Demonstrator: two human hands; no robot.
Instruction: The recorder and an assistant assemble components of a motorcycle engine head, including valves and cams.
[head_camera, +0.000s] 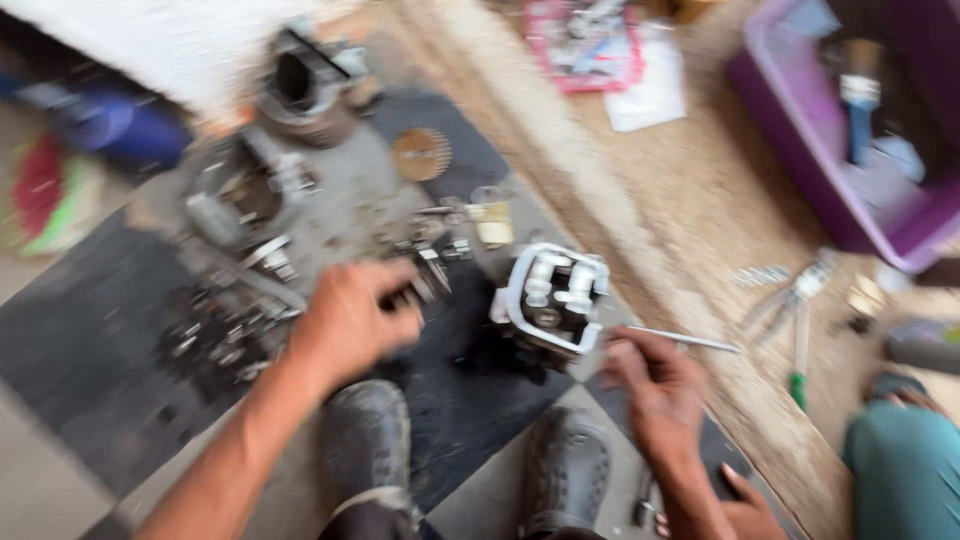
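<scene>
Gripping a thin metal rod (672, 339) between its fingers, the right hand (655, 390) holds it just beside the engine cylinder head (551, 296) on the floor (60, 470). That casting looks heavy and rigid, likely oily; its outer frame seems best to grasp. Motion blur hides whether the left hand (350, 318), curled over small metal parts (432, 268), holds one.

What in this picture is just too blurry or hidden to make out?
- Head view: left hand reaches into small metal parts; motion blur hides whether it grips any.
- Right hand holds a thin rod; its tip blurred.
- Purple bin: cut by the edge.
</scene>
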